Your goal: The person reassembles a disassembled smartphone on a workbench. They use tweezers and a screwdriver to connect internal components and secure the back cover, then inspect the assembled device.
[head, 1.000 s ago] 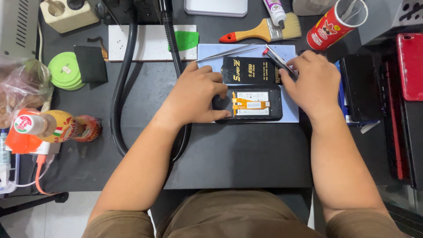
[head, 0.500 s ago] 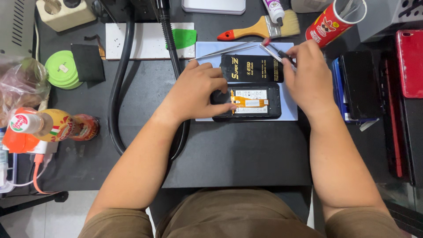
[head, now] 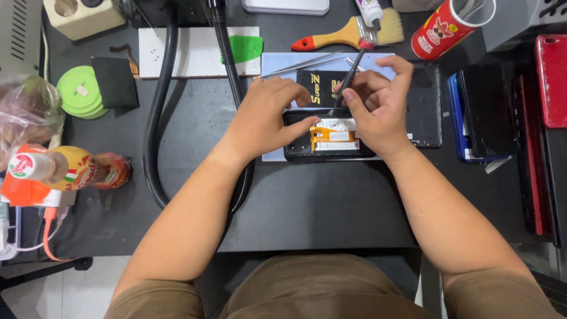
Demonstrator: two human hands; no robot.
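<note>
phone repair workbench, opened phone (head: 331, 137), tweezers (head: 307, 64), brush (head: 348, 34)

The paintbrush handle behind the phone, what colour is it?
Yellow, with a red tip, on the paintbrush; the head view shows it.
</note>
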